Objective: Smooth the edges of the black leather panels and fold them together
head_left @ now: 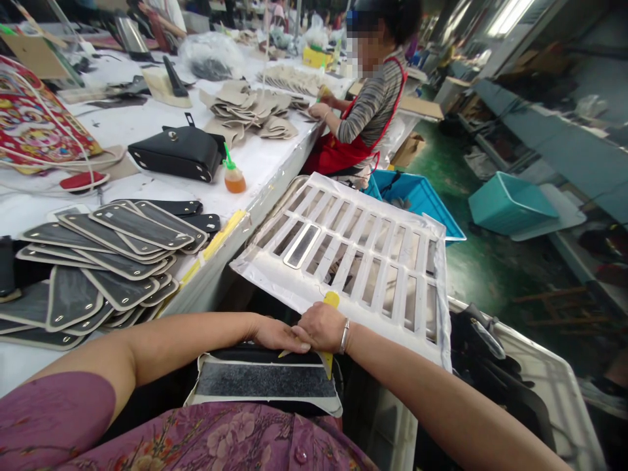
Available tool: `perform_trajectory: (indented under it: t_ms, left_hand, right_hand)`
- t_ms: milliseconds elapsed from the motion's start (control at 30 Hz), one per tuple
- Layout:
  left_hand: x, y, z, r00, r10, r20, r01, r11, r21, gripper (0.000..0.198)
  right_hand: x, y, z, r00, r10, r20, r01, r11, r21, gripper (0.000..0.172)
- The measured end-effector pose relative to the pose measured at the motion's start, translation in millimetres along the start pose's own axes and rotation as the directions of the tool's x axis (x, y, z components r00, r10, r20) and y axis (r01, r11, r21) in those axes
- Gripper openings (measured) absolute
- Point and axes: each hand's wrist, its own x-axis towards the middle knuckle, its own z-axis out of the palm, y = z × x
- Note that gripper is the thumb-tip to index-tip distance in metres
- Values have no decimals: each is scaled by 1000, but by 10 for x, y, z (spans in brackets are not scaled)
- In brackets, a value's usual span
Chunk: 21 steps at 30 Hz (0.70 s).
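In my lap lies a black bag piece (265,381) with a pale edge and a dark grey rectangular panel, close against my clothing. My left hand (279,335) has its fingers closed on the far edge of this piece. Touching it, my right hand (321,327) is wrapped round a flat yellow tool (331,300). One end of the tool sticks up above the fist, and a pointed end reaches down over the piece's right side. My fingertips meet, so what lies between them is partly hidden.
Stacked dark bag panels (122,261) lie on the white table (167,196) at left, near a black handbag (176,152) and a glue bottle (234,178). A slatted white rack (338,261) stands ahead. A co-worker (367,98) sits beyond, beside blue bins (422,196).
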Motion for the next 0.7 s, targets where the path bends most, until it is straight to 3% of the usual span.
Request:
perform_trajectory:
  t_ms: [133,267,433,500,567,633,700]
  left_hand:
    - [26,65,20,999,-13,51,10,998,58,62]
    - [52,137,42,999,-15,52,10,996,92,65]
    - [-15,227,7,993,-41,113,52,994,-100,70]
    - [-76,291,-15,984,21,176,26,966,-257,73]
    - [-128,366,-29,976,59,208,21,930,-366,74]
    - [-140,431,-32,983,12,183,55,931,-360,70]
    - [-96,466,-23,991,-47,127,81,957,-279,61]
  right_hand:
    - [-116,-120,22,994,106,-17,-106,993,45,51]
    - [-218,-245,83,946,323,-12,-316,932,177,52]
    - [-274,-262,114,868,491,-79,-441,834,333,51]
    - [-381,-180,81,803,581,-132,-483,764,428,55]
    - [-546,-80,21,693,693,-196,-497,658,566,62]
    - [-718,-13,-56,569,786,-242,-441,539,717,67]
    - [-835,-17,-133,477,838,-266,-263,425,866,65]
